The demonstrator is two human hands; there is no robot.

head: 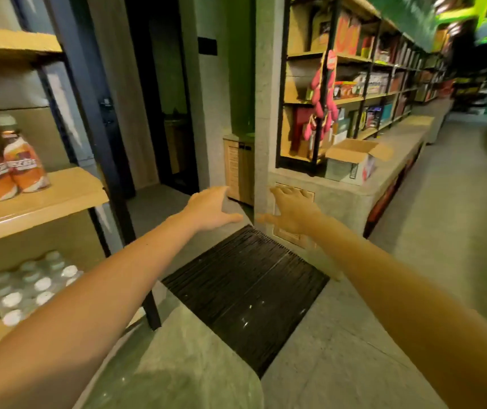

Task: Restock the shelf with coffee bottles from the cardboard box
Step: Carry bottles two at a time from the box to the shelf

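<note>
Head view of a shop aisle, seen from above two bare arms stretched forward. The left hand (210,210) and the right hand (293,211) are both empty, fingers spread wide and loose, thumbs turned toward each other with a gap between them. They hang in the air above the floor and touch nothing.

The cardboard box (351,163) sits ahead and to the right, on a low concrete table (398,137) that runs under the long right-hand shelving. Its flaps stand open, so it is ready to be reached into; what is inside cannot be seen from this angle.

The shelf (44,199) to be restocked is at the far left, well apart from the box. Two orange-labelled coffee bottles (9,166) stand upright near its front edge, side by side, with bare board beside them for more. On the level below lies a wrapped pack of white-capped bottles (30,287).

A black ribbed mat (245,296) covers the floor under the arms.

Judging by the empty, spread hands pointed toward the box, the person is probably going for more bottles.
</note>
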